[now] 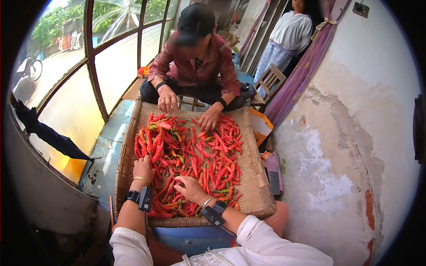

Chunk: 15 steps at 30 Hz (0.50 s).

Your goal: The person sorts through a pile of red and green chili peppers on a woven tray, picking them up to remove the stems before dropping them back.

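Red chili peppers [195, 166], with a few green and orange ones among them, are spread over a shallow woven basket tray [255, 177]. At the tray's left side my left hand [143, 169] is closed, its fingers bent down at the edge of the pile; what they hold is hidden. My right hand [191, 189] is over the near middle of the peppers. Its fingers are curved, with a gap between thumb and fingertips, and I see nothing in them. Both my wrists carry strapped dark devices.
Across the tray sits a person in a dark red shirt [191, 66], both hands over the far peppers. Another person [290, 33] stands near a wooden chair [271, 82]. A phone [275, 182] lies right of the tray. Windows line the left, a worn wall [328, 168] the right.
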{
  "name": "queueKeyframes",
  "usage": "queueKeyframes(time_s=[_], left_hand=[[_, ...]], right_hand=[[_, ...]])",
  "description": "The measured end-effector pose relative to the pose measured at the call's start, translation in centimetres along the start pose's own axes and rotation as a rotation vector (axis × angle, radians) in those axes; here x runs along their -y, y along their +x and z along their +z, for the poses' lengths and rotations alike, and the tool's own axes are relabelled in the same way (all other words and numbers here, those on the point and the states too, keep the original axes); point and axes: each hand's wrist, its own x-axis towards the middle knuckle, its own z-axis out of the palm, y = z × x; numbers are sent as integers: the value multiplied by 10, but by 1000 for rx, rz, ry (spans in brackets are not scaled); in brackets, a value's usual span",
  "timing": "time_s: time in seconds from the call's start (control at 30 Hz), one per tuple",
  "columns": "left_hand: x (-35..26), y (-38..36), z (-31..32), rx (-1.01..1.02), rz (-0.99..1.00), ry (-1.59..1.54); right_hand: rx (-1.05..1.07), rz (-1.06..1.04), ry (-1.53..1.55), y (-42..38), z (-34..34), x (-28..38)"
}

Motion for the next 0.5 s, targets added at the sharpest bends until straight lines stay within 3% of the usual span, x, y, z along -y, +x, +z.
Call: queueKeyframes(time_s=[0.03, 0.13, 0.3, 0.5], left_hand=[[-4, -1, 2, -16, 4, 33], [-5, 1, 3, -2, 38, 145], [-2, 7, 8, 32, 2, -9], [-27, -3, -1, 88, -109, 99]], right_hand=[[43, 140, 188, 1, 2, -7], [199, 229, 134, 3, 7, -21], [185, 172, 155, 1, 6, -16], [196, 109, 92, -1, 8, -19]])
